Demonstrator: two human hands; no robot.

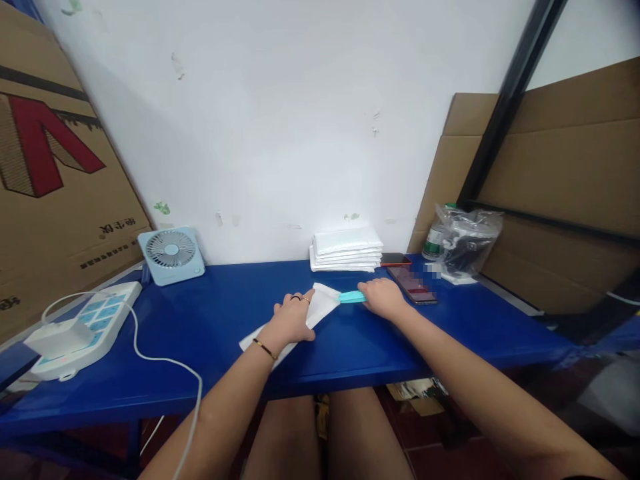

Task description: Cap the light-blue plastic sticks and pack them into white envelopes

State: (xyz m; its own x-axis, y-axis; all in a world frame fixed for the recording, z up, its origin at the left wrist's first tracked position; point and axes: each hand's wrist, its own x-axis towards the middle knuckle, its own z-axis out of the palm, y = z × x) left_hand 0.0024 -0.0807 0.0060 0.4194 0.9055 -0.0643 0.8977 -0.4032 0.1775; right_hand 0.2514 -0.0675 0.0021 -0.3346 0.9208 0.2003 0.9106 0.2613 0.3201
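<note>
A long white paper sleeve lies slanted on the blue table. My left hand rests over its middle, fingers and thumb round its sides. A turquoise strip sticks out of the sleeve's upper right end. My right hand has its fingers closed on the strip's other end. Behind the hands, against the wall, stands a stack of white packets.
A light blue fan and a white power strip with a cable are at the left. Right of the stack lie a phone and a red-edged device. A clear plastic bag and bottle stand at the back right.
</note>
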